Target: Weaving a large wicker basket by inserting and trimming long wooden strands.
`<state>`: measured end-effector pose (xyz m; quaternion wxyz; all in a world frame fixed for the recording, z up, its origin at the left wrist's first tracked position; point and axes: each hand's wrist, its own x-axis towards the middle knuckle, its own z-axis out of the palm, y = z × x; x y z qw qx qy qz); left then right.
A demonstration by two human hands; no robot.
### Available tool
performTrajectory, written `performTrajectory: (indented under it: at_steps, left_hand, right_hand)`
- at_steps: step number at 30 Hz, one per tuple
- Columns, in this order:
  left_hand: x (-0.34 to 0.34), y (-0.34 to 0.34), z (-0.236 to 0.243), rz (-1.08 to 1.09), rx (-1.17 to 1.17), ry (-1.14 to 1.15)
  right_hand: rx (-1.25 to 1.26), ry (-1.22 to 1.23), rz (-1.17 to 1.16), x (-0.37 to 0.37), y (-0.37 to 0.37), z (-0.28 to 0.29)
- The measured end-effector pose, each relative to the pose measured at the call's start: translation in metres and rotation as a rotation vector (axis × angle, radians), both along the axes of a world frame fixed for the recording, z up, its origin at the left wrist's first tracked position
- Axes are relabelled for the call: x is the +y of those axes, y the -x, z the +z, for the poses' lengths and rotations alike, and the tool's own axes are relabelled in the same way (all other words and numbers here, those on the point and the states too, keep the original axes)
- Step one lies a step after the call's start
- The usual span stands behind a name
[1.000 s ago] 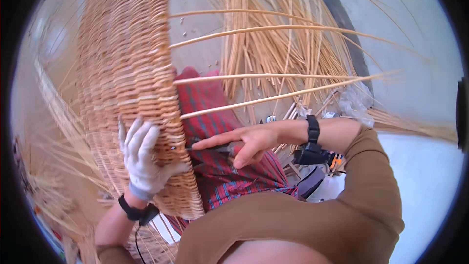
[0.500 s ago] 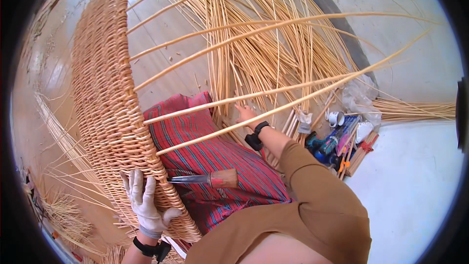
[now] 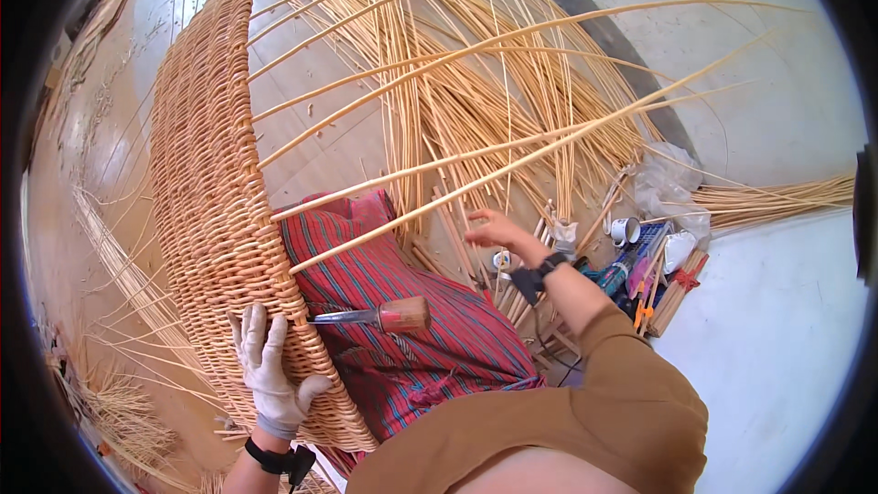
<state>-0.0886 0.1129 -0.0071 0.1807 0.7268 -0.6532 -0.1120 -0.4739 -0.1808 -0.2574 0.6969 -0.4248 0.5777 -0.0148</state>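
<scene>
A woven wicker wall of a basket (image 3: 206, 174) leans across my left side, with long pale rods (image 3: 402, 183) jutting rightward from its edge. My left hand (image 3: 274, 375), in a white glove, lies against the weave with fingers stretched and thumb apart. Just right of it, a wooden-handled metal tool (image 3: 402, 315) sticks out of the weave, its tip hidden. My right hand (image 3: 494, 230) is bare and raised over the floor beyond my lap, fingers loosely bent and apart, with nothing visible in it. A red striped cloth (image 3: 412, 311) covers my lap.
Long loose rods (image 3: 485, 101) lie heaped on the floor ahead. To the right are a roll of tape (image 3: 626, 231), a blue basket (image 3: 651, 242), a clear plastic bag (image 3: 672, 183) and a tied bundle of sticks (image 3: 679, 288). More rods (image 3: 119, 256) lie at left.
My right hand has lifted off the rods on the floor and drawn back to the right. My left hand stays on the weave. The view has shifted slightly.
</scene>
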Motion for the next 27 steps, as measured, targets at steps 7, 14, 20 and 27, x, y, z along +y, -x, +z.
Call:
performTrajectory:
  at_steps: [7,14,20,27]
  left_hand:
    - [-0.014,0.002,0.006,-0.038,0.050,0.053]
    - [-0.009,-0.004,0.001,-0.005,0.113,0.155]
    - [-0.005,-0.005,0.005,0.021,0.112,0.128]
    - [-0.008,-0.004,0.004,-0.010,0.092,0.045]
  right_hand:
    - [-0.908,0.291,-0.298,0.046,-0.025,0.201]
    - [-0.839,0.847,-0.006,0.090,-0.107,0.251]
    - [-0.673,0.784,-0.013,0.091,-0.105,0.244]
    - [-0.555,0.911,0.424,0.093,-0.137,0.278]
